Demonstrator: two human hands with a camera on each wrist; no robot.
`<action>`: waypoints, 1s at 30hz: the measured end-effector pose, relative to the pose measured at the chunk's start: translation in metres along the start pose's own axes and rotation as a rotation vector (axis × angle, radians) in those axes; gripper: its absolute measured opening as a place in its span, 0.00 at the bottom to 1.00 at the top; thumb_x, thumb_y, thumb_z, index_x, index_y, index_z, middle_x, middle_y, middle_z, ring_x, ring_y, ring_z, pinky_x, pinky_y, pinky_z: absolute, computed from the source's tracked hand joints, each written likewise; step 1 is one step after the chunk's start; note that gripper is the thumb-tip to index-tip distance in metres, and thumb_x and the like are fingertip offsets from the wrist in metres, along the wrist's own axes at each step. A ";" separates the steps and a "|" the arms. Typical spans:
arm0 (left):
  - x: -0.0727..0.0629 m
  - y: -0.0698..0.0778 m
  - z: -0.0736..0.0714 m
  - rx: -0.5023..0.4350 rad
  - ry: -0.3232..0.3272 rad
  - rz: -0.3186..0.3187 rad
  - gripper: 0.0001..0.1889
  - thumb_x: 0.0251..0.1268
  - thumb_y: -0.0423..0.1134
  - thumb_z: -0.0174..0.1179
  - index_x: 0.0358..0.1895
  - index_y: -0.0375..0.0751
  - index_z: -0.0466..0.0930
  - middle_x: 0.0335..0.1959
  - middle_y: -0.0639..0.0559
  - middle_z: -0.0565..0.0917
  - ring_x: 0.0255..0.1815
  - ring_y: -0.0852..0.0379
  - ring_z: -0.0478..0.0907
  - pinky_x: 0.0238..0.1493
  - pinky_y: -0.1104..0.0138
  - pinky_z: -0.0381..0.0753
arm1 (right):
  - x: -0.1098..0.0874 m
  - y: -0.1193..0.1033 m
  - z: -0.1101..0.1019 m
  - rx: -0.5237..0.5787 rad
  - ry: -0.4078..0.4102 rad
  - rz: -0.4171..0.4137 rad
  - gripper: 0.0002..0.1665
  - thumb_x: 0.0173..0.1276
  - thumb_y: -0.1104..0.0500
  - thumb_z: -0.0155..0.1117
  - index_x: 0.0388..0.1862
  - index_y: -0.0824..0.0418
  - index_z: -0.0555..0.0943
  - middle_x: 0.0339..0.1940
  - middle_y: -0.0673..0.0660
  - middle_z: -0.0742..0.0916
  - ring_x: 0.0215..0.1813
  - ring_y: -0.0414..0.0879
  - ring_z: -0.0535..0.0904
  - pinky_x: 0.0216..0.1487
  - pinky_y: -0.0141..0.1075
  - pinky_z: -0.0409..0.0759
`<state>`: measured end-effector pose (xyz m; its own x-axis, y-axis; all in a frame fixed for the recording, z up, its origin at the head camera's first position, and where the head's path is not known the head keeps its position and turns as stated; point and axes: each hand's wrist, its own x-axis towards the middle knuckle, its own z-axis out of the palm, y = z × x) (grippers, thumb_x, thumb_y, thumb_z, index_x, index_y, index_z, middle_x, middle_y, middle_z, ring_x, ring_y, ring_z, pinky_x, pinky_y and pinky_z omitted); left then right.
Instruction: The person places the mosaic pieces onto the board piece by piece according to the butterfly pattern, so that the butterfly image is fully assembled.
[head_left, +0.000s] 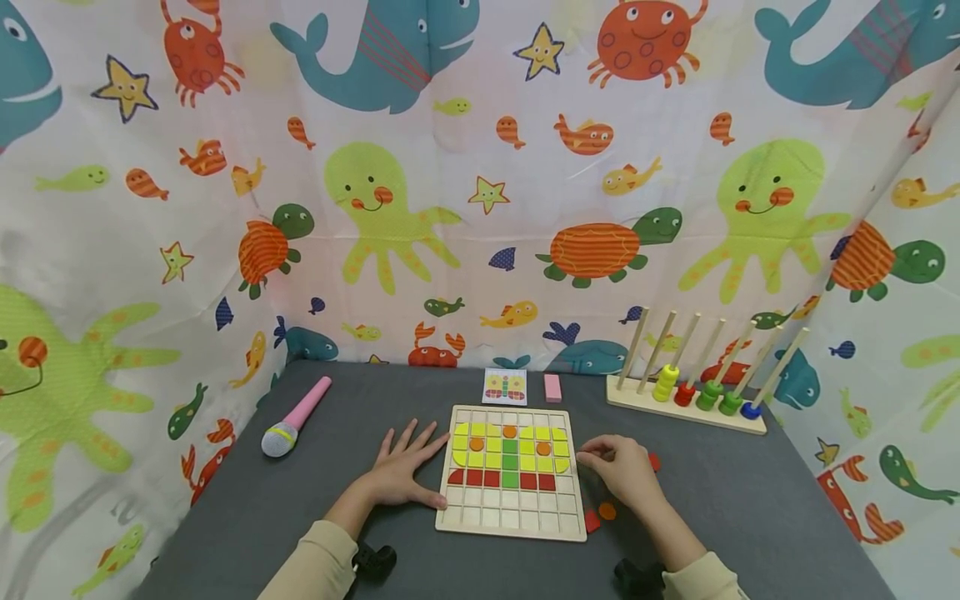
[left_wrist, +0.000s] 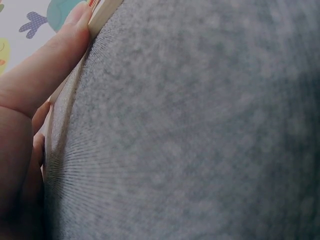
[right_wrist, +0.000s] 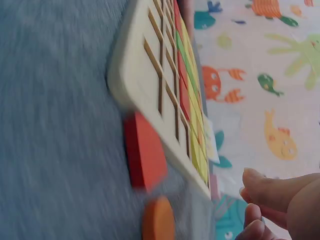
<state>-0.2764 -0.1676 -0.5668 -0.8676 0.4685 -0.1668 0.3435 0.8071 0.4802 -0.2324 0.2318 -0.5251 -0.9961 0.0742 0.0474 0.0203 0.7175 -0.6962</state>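
A wooden grid board (head_left: 502, 521) lies on the table, its upper rows filled with yellow, green, red and orange pieces. My left hand (head_left: 405, 471) is spread flat at its left side, with the thumb and a fingertip touching the edge. In the left wrist view the thumb (left_wrist: 55, 62) lies along the board's rim. My right hand (head_left: 622, 471) hovers by the right edge with fingers loosely bent; no piece shows in it. Near that hand lie a red piece (head_left: 592, 522) against the board, an orange disc (head_left: 607, 512) and another red piece (head_left: 654, 462), partly hidden.
Behind the board are a picture card (head_left: 505, 387) and a pink block (head_left: 552, 387). A toy microphone (head_left: 292, 421) lies at left. The peg stand (head_left: 686, 406) with coloured beads stands at back right. A sea-animal curtain (head_left: 480, 208) hangs behind the table.
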 end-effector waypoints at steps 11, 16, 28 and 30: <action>-0.001 0.001 0.000 -0.001 -0.007 -0.010 0.62 0.40 0.79 0.68 0.81 0.68 0.49 0.85 0.56 0.45 0.84 0.41 0.27 0.74 0.35 0.21 | 0.004 0.042 -0.036 -0.088 0.005 0.076 0.18 0.65 0.51 0.74 0.48 0.62 0.87 0.39 0.56 0.90 0.37 0.48 0.82 0.36 0.42 0.82; -0.001 0.001 -0.002 -0.012 -0.006 -0.007 0.61 0.40 0.78 0.68 0.81 0.68 0.49 0.85 0.55 0.45 0.84 0.41 0.27 0.74 0.35 0.21 | 0.006 0.060 -0.045 -0.116 0.021 0.116 0.22 0.66 0.50 0.73 0.50 0.64 0.86 0.40 0.60 0.90 0.39 0.51 0.82 0.40 0.47 0.80; 0.001 -0.002 0.002 -0.003 -0.004 -0.007 0.62 0.39 0.79 0.68 0.81 0.70 0.48 0.85 0.57 0.44 0.84 0.42 0.26 0.74 0.35 0.21 | 0.007 0.077 -0.051 -0.156 0.002 0.181 0.20 0.63 0.47 0.75 0.41 0.62 0.87 0.31 0.54 0.85 0.33 0.49 0.76 0.32 0.38 0.69; 0.001 -0.003 0.002 -0.002 -0.003 -0.006 0.62 0.39 0.79 0.68 0.81 0.70 0.48 0.85 0.57 0.44 0.84 0.42 0.27 0.74 0.35 0.21 | 0.008 0.077 -0.051 -0.160 -0.002 0.184 0.18 0.63 0.48 0.75 0.40 0.62 0.87 0.31 0.53 0.86 0.33 0.48 0.76 0.32 0.38 0.69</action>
<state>-0.2776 -0.1688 -0.5699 -0.8686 0.4646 -0.1722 0.3377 0.8094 0.4805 -0.2343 0.3228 -0.5420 -0.9745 0.2125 -0.0717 0.2149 0.7924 -0.5709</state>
